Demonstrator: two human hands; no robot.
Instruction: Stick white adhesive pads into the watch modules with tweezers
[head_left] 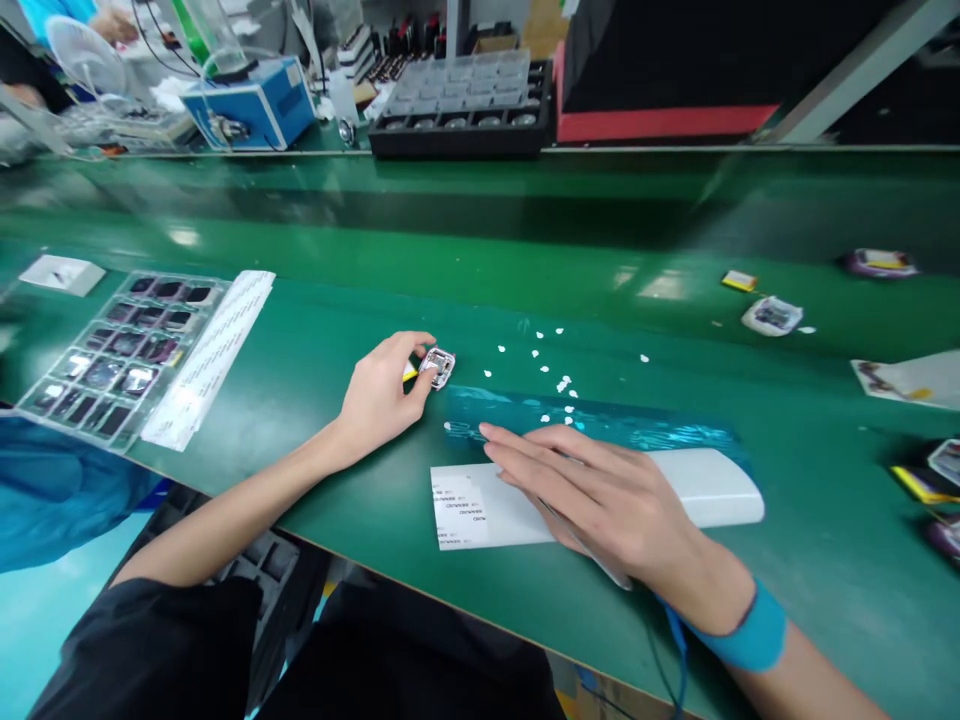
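My left hand grips a small watch-like housing between thumb and fingers, with a yellow-edged piece beside it. My right hand, with a blue wristband, reaches over the blue film strip and a white label sheet. A thin metal tool shows below its palm, and its fingers are stretched forward and close together. A white rounded strip extends to the right of this hand. Small white stickers lie scattered beyond the film.
At the left, a clear tray of parts lies beside white printed strips. More housings and a yellow battery sit at the right. A black tray and blue box stand on the shelf behind.
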